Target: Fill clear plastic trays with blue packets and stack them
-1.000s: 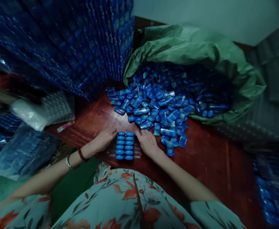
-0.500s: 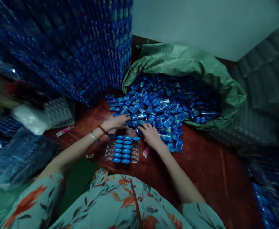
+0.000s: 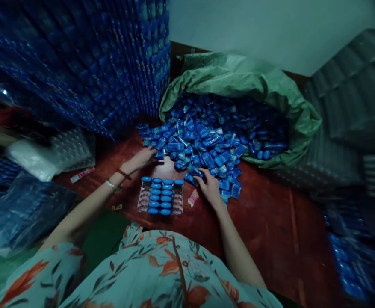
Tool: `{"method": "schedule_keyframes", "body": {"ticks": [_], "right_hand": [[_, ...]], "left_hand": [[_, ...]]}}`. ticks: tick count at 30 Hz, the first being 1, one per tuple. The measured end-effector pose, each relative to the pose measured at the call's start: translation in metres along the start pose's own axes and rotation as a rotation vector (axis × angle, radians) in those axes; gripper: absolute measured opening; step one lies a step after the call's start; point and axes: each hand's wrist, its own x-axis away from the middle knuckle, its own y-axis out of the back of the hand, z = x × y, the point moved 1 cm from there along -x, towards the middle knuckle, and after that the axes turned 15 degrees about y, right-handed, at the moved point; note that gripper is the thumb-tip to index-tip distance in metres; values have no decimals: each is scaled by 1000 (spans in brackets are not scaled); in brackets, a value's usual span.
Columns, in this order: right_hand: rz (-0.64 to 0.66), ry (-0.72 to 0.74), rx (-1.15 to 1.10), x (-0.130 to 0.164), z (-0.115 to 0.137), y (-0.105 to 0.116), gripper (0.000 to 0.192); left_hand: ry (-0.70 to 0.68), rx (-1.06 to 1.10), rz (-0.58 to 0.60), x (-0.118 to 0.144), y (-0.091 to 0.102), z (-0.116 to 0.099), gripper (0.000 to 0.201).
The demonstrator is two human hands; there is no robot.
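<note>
My left hand (image 3: pixel 140 159), with a beaded bracelet and a pale bangle at the wrist, is at the left edge of a heap of blue wrapped packets (image 3: pixel 208 158). Its fingers are closed about a small blue packet (image 3: pixel 158 157). At the front of the heap, the thumb and fingers of my right hand (image 3: pixel 210 187) pinch another blue packet (image 3: pixel 191 178). Between my forearms lies a clear plastic blister tray (image 3: pixel 176 201). Blue oval pieces (image 3: pixel 155 198) fill its two middle columns and its back row; the other hollows at the sides hold none.
A green sack (image 3: pixel 238 79) lies open behind the heap, full of blue packets. Tall stacks of blue packs (image 3: pixel 110 64) rise at the left. Grey trays (image 3: pixel 360 94) are piled at the right. A pink wrapper (image 3: pixel 193 198) lies on the red-brown table (image 3: pixel 258 231).
My left hand has moved left, away from my right hand, baring a patch of table between them. My right hand has drawn back slightly with a blue packet. The view has shifted a little.
</note>
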Motion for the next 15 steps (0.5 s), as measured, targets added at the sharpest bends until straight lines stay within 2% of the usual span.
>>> {"method": "schedule_keyframes", "body": {"ticks": [3, 5, 7, 9, 11, 15], "right_hand": [[-99, -106, -194, 10, 11, 12, 29], [-85, -114, -290, 20, 21, 21, 26], [-26, -127, -368, 33, 30, 28, 27], [26, -177, -445, 44, 39, 28, 31], [28, -236, -480, 50, 48, 21, 34], [3, -216, -356, 40, 67, -4, 19]], "left_hand": [[53, 270, -157, 44, 7, 29, 27], [131, 354, -240, 82, 8, 44, 33], [233, 383, -266, 123, 6, 51, 37], [341, 410, -238, 159, -2, 52, 41], [433, 443, -214, 181, -14, 45, 44], [460, 477, -259, 186, -44, 21, 46]]}}
